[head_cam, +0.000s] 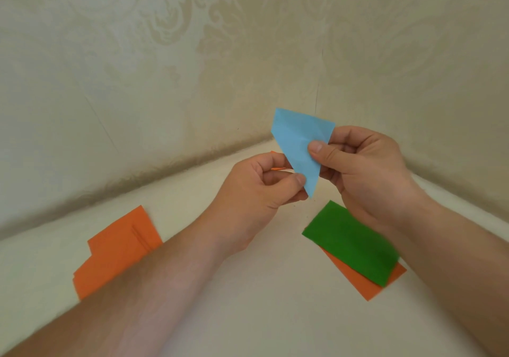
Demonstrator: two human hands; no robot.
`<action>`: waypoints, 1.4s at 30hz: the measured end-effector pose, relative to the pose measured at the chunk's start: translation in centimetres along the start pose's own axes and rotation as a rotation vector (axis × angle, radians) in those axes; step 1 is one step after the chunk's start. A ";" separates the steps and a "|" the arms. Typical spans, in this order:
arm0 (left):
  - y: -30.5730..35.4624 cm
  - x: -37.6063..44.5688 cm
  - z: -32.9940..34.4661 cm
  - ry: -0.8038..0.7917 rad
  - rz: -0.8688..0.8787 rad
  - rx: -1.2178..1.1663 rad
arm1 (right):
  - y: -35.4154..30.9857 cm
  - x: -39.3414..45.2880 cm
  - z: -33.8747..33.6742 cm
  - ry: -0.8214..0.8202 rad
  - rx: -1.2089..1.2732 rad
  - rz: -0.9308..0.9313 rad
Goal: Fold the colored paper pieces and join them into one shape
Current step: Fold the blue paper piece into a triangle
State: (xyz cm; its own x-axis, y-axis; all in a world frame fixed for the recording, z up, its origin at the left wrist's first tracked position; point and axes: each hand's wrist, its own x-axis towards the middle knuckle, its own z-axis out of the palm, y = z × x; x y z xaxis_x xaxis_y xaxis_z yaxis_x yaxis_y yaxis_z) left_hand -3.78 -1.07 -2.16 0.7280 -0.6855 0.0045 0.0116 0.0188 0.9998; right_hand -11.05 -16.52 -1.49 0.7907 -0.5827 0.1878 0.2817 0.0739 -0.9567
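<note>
Head view: white table (248, 288), orange stack (118, 249) near left, green sheet (349, 242) over orange sheet (369, 285) right. Up between them, blue piece (297, 144), pinched by my right hand (363, 169) and left hand (256, 191). Folding stage, I'd judge; next, a firm crease.

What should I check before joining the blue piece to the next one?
1. Blue piece held by both hands: ok, left hand pinches its lower tip, right hand its upper edge.
2. Blue piece folded: ok, creased into a pointed shape.
3. Orange bit behind left fingers: cannot tell what it is.
4. Green piece reachable: ok, lies on an orange piece.
5. Orange stack at left: ok, on the table.
</note>
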 end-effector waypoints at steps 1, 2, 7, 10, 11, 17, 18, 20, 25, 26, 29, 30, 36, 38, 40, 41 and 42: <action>0.0 0.0 0.0 0.000 -0.002 -0.008 | 0.0 -0.1 0.0 -0.006 -0.003 -0.001; 0.0 0.0 0.0 0.003 -0.005 -0.019 | 0.1 -0.1 0.1 -0.013 -0.006 -0.003; 0.0 0.0 0.0 0.004 -0.007 0.002 | 0.2 -0.2 0.2 0.008 -0.004 -0.005; 0.0 0.0 0.1 -0.013 0.000 0.009 | 0.2 -0.2 0.2 0.019 0.013 0.008; 0.0 0.0 0.1 -0.015 -0.002 0.006 | 0.2 -0.1 0.2 0.022 0.016 0.010; 0.2 -0.2 0.0 -0.065 0.004 0.024 | 0.4 -0.4 0.3 -0.006 0.021 0.009; 0.2 -0.3 0.0 -0.072 0.007 0.035 | 0.4 -0.5 0.3 -0.003 0.027 0.010; 0.2 -0.4 0.0 -0.079 0.013 0.052 | 0.3 -0.5 0.4 0.000 0.035 0.009; 0.1 -0.2 -0.3 -0.099 -0.010 0.091 | 0.3 -0.4 0.3 0.004 0.020 0.004; 0.1 -0.2 -0.5 -0.104 -0.009 0.115 | 0.3 -0.4 0.2 0.003 0.009 -0.003; 0.4 0.0 -1.1 -0.043 0.038 0.109 | 0.2 -0.2 -0.2 -0.058 -0.100 -0.064; 0.7 0.2 -1.3 0.011 0.058 0.061 | 0.2 -0.1 -0.4 -0.082 -0.158 -0.094; 1.2 0.7 -3.4 0.265 0.275 0.154 | -0.1 0.0 -1.0 -0.117 -0.404 -0.208; 1.2 0.5 -3.4 0.237 0.293 0.198 | -0.1 -0.1 -1.0 -0.128 -0.443 -0.218; 1.2 0.4 -3.2 0.194 0.294 0.200 | -0.2 -0.1 -1.0 -0.092 -0.465 -0.226; 1.2 0.3 -3.1 0.171 0.293 0.189 | -0.2 -0.1 -0.9 -0.063 -0.486 -0.251; 1.2 0.2 -2.9 0.151 0.295 0.174 | -0.3 0.0 -0.9 -0.036 -0.499 -0.273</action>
State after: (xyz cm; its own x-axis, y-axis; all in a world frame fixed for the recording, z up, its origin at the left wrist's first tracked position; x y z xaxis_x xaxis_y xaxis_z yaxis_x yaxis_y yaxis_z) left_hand -1.60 0.93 -1.04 0.7759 -0.5537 0.3023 -0.3210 0.0660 0.9448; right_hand -11.60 -17.31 -1.41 0.7460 -0.4981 0.4420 0.1946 -0.4716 -0.8600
